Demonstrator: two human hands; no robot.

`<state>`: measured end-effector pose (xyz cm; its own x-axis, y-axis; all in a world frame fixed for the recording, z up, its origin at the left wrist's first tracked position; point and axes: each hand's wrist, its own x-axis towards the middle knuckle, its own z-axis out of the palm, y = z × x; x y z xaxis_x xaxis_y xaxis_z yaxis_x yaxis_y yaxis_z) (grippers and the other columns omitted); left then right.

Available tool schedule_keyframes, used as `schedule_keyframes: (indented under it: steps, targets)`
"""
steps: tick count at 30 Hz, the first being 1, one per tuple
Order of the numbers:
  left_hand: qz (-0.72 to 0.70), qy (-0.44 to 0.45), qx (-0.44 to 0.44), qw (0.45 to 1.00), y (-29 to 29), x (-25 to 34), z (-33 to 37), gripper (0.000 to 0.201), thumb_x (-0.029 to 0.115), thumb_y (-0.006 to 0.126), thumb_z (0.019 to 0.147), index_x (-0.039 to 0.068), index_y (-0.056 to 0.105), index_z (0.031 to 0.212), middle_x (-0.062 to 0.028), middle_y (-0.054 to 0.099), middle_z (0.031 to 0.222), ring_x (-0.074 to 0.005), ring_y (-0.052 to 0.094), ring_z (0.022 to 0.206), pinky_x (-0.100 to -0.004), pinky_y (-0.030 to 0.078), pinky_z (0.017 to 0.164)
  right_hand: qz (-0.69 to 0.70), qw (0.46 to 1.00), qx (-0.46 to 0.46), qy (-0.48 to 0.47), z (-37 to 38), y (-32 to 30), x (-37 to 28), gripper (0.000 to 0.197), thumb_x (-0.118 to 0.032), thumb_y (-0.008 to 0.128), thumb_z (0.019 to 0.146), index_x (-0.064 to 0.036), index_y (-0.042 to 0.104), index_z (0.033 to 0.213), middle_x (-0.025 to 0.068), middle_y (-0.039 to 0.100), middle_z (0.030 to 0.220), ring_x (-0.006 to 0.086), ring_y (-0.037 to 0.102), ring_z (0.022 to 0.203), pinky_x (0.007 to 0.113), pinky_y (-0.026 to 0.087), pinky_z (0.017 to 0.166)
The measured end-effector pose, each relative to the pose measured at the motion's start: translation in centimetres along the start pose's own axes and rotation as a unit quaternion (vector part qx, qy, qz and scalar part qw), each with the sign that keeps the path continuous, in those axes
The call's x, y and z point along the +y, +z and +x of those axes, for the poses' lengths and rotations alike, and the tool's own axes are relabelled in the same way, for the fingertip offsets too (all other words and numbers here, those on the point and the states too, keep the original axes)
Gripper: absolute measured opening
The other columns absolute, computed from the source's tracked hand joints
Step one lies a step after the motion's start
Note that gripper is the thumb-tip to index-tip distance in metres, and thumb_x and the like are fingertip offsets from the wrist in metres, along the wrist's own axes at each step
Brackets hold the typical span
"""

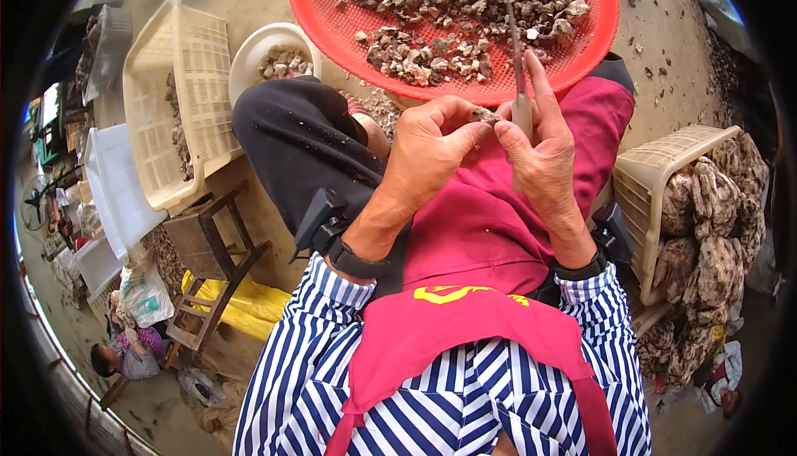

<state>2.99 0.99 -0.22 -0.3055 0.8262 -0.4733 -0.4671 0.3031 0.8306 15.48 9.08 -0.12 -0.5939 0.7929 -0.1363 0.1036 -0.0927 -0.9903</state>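
My left hand (432, 145) is closed in a pinch on a small, rough grey-brown lump (483, 116). Its kind is hard to tell. In my right hand (544, 153) is a knife (521, 107), its long narrow blade pointing away from me and its index finger stretched along it. The right thumb is close to the lump, near the knife's handle. Just beyond both hands, a red perforated round tray (452, 93) rests by my knees. Many similar grey-brown pieces (432, 58) lie in it, in a large heap at the back and a smaller one in front.
Left of the tray stand a white bowl (242, 70) with pieces, a cream plastic crate (154, 99) and a wooden stool (199, 240). At right, another cream crate (643, 199) is near large rough brown clumps (710, 232). A person (137, 352) sits at the far left.
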Motion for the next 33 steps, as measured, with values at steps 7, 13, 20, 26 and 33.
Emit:
schedule_keyframes:
  steps: [7,13,20,26,33]
  targets:
    - [0.144,0.122,-0.007,0.982,-0.2,-0.1,-0.5,0.006,0.001,0.065,0.081,-0.002,0.063,0.087,-0.0029,0.065,0.077,-0.0058,0.058,0.072,-0.0209,0.049,0.064,0.109,0.988,-0.052,0.093,0.2,-0.5,-0.6,0.069,0.001,0.055,0.082,-0.0068,0.024,0.144,0.0009,0.053,0.084,0.0048,0.049,0.072,0.019,0.044,0.063]
    - [0.094,0.158,-0.014,0.983,0.2,0.0,-0.8,0.005,-0.002,0.064,0.082,-0.003,0.062,0.086,-0.0040,0.065,0.079,-0.0068,0.059,0.073,-0.0208,0.050,0.066,0.273,0.950,-0.020,0.152,0.0,0.0,-0.6,0.068,-0.003,0.055,0.085,-0.0070,0.021,0.144,-0.0014,0.049,0.083,0.0044,0.047,0.066,0.017,0.041,0.056]
    - [0.164,0.131,-0.029,0.977,-0.6,0.2,-0.9,0.006,-0.001,0.065,0.080,-0.003,0.060,0.083,-0.0054,0.064,0.077,-0.0071,0.059,0.070,-0.0218,0.049,0.063,0.244,0.952,-0.059,0.178,0.1,-0.5,-0.8,0.068,-0.003,0.055,0.084,-0.0079,0.024,0.144,-0.0021,0.048,0.081,0.0047,0.046,0.066,0.018,0.040,0.057]
    - [0.241,0.092,-0.055,0.965,-0.8,0.7,-1.1,0.011,0.006,0.068,0.079,-0.002,0.061,0.082,0.0013,0.059,0.072,-0.0032,0.053,0.069,-0.0185,0.043,0.060,0.014,0.992,-0.105,0.075,0.0,-0.7,-0.6,0.065,0.000,0.052,0.081,-0.0063,0.030,0.142,-0.0013,0.050,0.078,0.0052,0.047,0.070,0.019,0.041,0.065]
    - [0.163,0.015,-0.168,0.972,-2.5,1.5,-1.2,0.009,0.006,0.065,0.075,-0.001,0.061,0.076,0.0009,0.057,0.064,-0.0045,0.049,0.060,-0.0215,0.040,0.053,0.168,0.952,-0.188,0.175,-0.5,-1.1,-1.8,0.070,-0.005,0.054,0.079,-0.0039,0.026,0.143,0.0003,0.051,0.079,0.0055,0.046,0.068,0.018,0.040,0.060]
